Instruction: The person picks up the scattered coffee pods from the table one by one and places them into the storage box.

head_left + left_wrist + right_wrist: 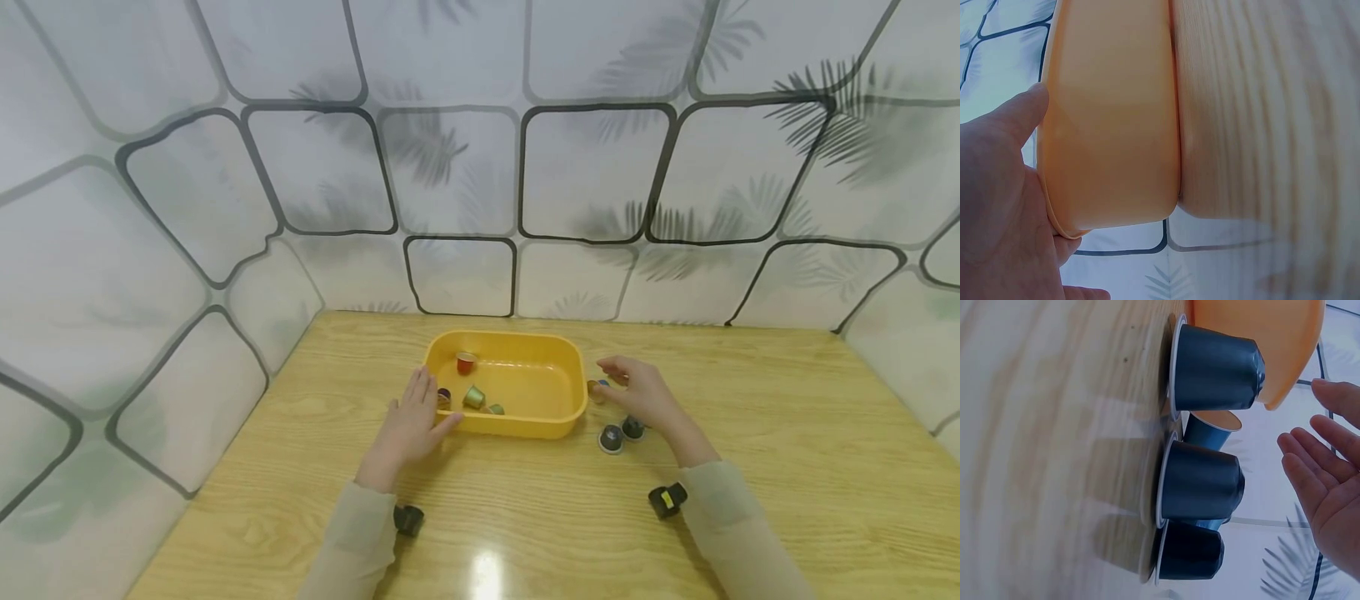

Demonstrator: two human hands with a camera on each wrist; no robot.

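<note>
My left hand (405,423) rests on the left end of a yellow plastic tray (517,427), fingers straight and thumb along the near rim. Inside, toward its left side, lie a red coffee capsule (465,363), a green capsule (474,397), a second green one (495,409) and a dark one (444,398). Just past the tray's right end, my right hand (643,393) hovers over other capsules, its fingers loosely bent around nothing. Dark capsules (1216,370) stand rim-down in the right wrist view. A bluish capsule (1205,434) is partly hidden behind them.
The tray sits on a light wood-grain table (540,517). Patterned walls (465,183) with dark outlines and leaf prints enclose the far side and both sides. Each wrist carries a small black camera (667,501).
</note>
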